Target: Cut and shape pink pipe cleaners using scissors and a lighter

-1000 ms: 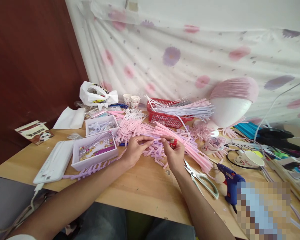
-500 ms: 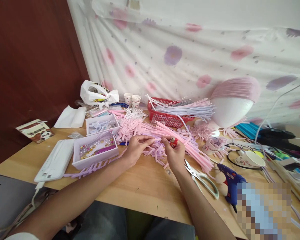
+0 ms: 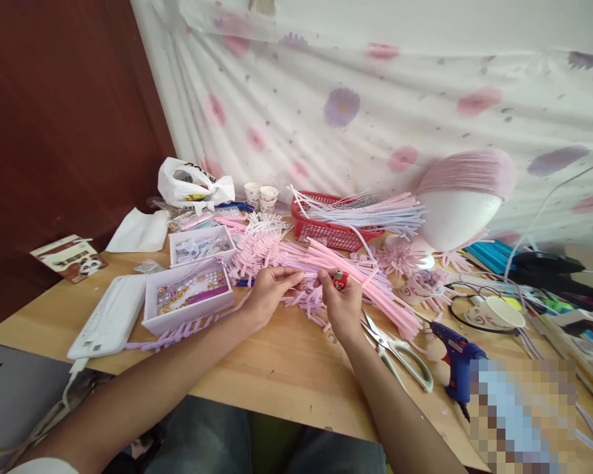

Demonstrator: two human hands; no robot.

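My left hand point(image 3: 265, 294) pinches a pink pipe-cleaner piece point(image 3: 304, 282) at the middle of the wooden table point(image 3: 286, 368). My right hand point(image 3: 343, 306) meets it from the right, fingers closed round a small red lighter point(image 3: 340, 280) while its fingertips touch the same pink piece. Both hands work over a heap of pink pipe cleaners point(image 3: 286, 257) lying across the table.
Scissors point(image 3: 398, 352) and a blue glue gun point(image 3: 454, 359) lie right of my right hand. White trays of beads point(image 3: 188, 296), a white box point(image 3: 106, 319), a red basket point(image 3: 333, 227) of pipe cleaners, paper cups point(image 3: 261, 196) and a foam head point(image 3: 459, 197) stand around.
My right hand with the lighter has shifted slightly left, closer to my left hand. Little else has moved.
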